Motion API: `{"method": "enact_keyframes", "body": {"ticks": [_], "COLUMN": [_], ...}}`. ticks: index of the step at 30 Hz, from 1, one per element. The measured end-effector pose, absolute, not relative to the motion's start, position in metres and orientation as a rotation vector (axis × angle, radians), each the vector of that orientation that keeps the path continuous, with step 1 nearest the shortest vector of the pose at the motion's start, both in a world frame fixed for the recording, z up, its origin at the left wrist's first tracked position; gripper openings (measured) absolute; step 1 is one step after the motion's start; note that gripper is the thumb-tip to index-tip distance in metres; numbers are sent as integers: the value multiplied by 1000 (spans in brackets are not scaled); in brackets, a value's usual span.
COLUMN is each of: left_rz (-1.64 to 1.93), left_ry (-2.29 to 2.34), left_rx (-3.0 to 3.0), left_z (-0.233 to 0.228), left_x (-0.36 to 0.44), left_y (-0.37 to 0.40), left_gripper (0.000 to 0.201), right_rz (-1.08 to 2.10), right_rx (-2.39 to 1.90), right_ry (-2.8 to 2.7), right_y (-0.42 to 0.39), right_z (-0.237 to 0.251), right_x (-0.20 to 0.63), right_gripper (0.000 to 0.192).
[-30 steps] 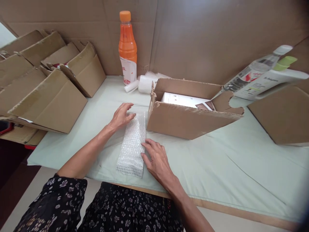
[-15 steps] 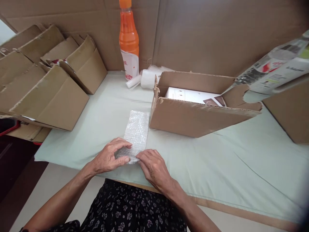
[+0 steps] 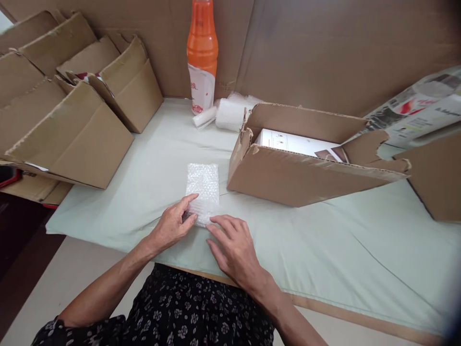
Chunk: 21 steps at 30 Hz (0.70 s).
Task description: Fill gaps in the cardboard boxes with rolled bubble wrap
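A small flat piece of bubble wrap (image 3: 203, 182) lies on the pale green cloth in front of me, its near end looking layered. My left hand (image 3: 173, 222) rests at its left side, thumb and index finger spread apart over the near part. The other fingers of that hand are partly hidden. At the near right corner, my right hand (image 3: 232, 245) hovers with fingers apart and bent, the fingertips close to the edge; whether they touch it I cannot tell. Neither hand visibly grips anything.
An open cardboard box (image 3: 306, 180) holding white packages stands to the right. Several open cartons (image 3: 90, 139) crowd the left. At the back are an orange bottle (image 3: 202, 53) and a roll of clear wrap (image 3: 228, 115). Clear-wrapped packages (image 3: 414, 110) lean at far right.
The bubble wrap looks shorter, and its near end has moved away from me. My right hand has loosened from its near corner, fingers now spread. My left hand has shifted slightly forward. The view has tilted.
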<state>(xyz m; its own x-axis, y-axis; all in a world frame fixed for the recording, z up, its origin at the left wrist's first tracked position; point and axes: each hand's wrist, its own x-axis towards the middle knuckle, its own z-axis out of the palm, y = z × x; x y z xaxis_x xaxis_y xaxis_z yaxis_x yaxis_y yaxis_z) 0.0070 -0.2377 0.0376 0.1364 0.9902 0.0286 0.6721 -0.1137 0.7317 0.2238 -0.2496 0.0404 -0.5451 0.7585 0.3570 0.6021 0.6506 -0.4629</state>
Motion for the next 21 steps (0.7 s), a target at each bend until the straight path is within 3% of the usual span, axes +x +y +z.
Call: {"method": "enact_keyframes", "body": {"ticks": [9,15,21], "left_rz": [945,1064,1083], "left_ry": [1548,1518,1545], "left_rx": [2314,2240,1944], "left_z": [43,29,30], "left_x": [2,11,9], "left_y": [-274,-279,-278], "left_gripper": [55,23,15], "right_rz": [304,325,652], "right_rx": [-975,-887,-1043], "right_ry": [-2490,-2452,-2402], "right_y": [-231,-232,-233], "right_z": [30,44,39], "right_x": [219,218,225], "right_gripper": [32,26,29]}}
